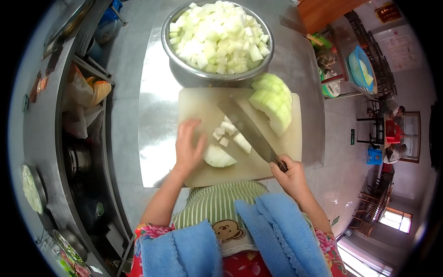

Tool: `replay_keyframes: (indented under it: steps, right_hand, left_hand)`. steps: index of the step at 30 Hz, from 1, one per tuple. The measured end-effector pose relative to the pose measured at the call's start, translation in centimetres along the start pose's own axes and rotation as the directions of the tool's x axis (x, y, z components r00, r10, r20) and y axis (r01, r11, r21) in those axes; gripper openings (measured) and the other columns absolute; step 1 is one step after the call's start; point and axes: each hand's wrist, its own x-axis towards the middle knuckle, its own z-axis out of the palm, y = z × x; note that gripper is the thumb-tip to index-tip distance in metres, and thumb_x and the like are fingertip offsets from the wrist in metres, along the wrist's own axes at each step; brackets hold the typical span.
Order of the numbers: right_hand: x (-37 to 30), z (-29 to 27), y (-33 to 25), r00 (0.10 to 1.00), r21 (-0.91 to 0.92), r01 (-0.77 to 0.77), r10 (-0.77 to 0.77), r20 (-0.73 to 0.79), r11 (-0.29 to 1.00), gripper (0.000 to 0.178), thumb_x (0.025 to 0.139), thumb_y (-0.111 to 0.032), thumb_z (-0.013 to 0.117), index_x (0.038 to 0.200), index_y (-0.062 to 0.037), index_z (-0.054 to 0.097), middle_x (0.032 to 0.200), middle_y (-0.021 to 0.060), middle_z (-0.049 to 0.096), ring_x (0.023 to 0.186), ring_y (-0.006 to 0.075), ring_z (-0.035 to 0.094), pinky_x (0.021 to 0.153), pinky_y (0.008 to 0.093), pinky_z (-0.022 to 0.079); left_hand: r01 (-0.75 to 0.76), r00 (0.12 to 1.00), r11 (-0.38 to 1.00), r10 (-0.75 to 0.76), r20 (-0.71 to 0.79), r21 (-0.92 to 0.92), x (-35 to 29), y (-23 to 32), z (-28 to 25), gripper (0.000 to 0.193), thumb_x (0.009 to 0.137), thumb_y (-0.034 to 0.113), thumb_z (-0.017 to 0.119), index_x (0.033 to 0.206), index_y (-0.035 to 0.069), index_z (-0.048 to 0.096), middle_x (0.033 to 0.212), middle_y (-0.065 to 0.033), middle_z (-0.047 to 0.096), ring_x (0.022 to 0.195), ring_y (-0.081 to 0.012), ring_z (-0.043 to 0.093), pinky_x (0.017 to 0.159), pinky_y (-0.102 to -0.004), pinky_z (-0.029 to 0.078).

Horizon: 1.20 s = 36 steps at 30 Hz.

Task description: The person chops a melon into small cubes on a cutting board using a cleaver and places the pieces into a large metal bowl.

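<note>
My right hand grips the handle of a wide-bladed kitchen knife, its blade slanting up and left over the cutting board. Just left of the blade lie several pale cubes and a short strip of melon. Near the board's front edge rests a rounded end piece of melon. My left hand is beside that piece, its fingers apart and slightly blurred, holding nothing. To the right of the blade, a large curved section of peeled green melon shows cut lines across it.
A steel bowl heaped with melon cubes stands beyond the board on the steel table. Shelving with bags and pots runs along the left. At the right are a blue basket and, farther off, people seated at tables.
</note>
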Motion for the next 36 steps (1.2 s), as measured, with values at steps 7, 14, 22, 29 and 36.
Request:
replay_keyframes:
  steps: [7, 14, 22, 29, 36]
  right_hand:
    - [-2.5, 1.2, -0.3, 0.988, -0.040, 0.035, -0.029, 0.154, 0.999, 0.017, 0.086, -0.016, 0.067, 0.086, 0.0002, 0.062, 0.058, 0.0105, 0.054, 0.051, 0.0149, 0.052, 0.050, 0.0306, 0.043]
    - [-3.7, 2.2, -0.1, 0.983, -0.073, 0.080, -0.067, 0.171, 0.994, 0.014, 0.086, -0.015, 0.066, 0.083, -0.0015, 0.060, 0.055, 0.0047, 0.048, 0.050, 0.0104, 0.042, 0.048, 0.0283, 0.038]
    - [-3.4, 3.0, -1.1, 0.967, -0.268, 0.044, 0.026, 0.254, 0.962, 0.013, 0.083, -0.013, 0.062, 0.083, -0.0008, 0.058, 0.061, 0.0193, 0.058, 0.056, 0.0339, 0.062, 0.055, 0.0407, 0.048]
    - [-2.6, 3.6, -1.9, 0.960, -0.221, 0.070, -0.005, 0.278, 0.973, 0.014, 0.087, -0.010, 0.060, 0.081, 0.0018, 0.056, 0.057, 0.0125, 0.050, 0.052, 0.0149, 0.045, 0.051, 0.0337, 0.041]
    - [-0.6, 7.3, 0.3, 0.954, -0.245, 0.053, 0.023, 0.299, 0.968, 0.016, 0.086, -0.015, 0.060, 0.084, 0.0001, 0.057, 0.065, 0.0217, 0.059, 0.059, 0.0375, 0.059, 0.057, 0.0432, 0.047]
  left_hand:
    - [0.040, 0.998, 0.998, -0.042, -0.042, -0.050, -7.1, 1.0, 2.0, 0.049, 0.077, 0.013, 0.072, 0.119, 0.000, 0.051, 0.116, -0.0209, 0.052, 0.109, -0.0393, 0.050, 0.093, -0.0437, 0.042]
    - [-0.003, 0.992, 0.994, -0.010, -0.123, -0.111, -7.7, 0.7, 2.7, 0.047, 0.076, 0.010, 0.072, 0.117, 0.000, 0.052, 0.112, -0.0196, 0.055, 0.103, -0.0381, 0.051, 0.089, -0.0435, 0.043]
    - [-0.026, 0.987, 0.988, 0.001, -0.161, -0.153, -7.9, 0.1, 3.1, 0.046, 0.075, 0.008, 0.072, 0.117, 0.001, 0.054, 0.113, -0.0182, 0.056, 0.103, -0.0361, 0.054, 0.087, -0.0407, 0.045]
    - [-0.044, 0.987, 0.988, 0.019, -0.162, -0.149, -7.8, -0.4, 3.3, 0.046, 0.075, 0.009, 0.071, 0.117, 0.002, 0.054, 0.112, -0.0178, 0.057, 0.102, -0.0363, 0.054, 0.087, -0.0410, 0.045]
    - [-0.058, 0.989, 0.990, 0.039, -0.146, -0.130, -7.9, -0.1, 2.9, 0.047, 0.076, 0.011, 0.072, 0.119, 0.002, 0.054, 0.112, -0.0181, 0.057, 0.102, -0.0365, 0.054, 0.087, -0.0418, 0.045]
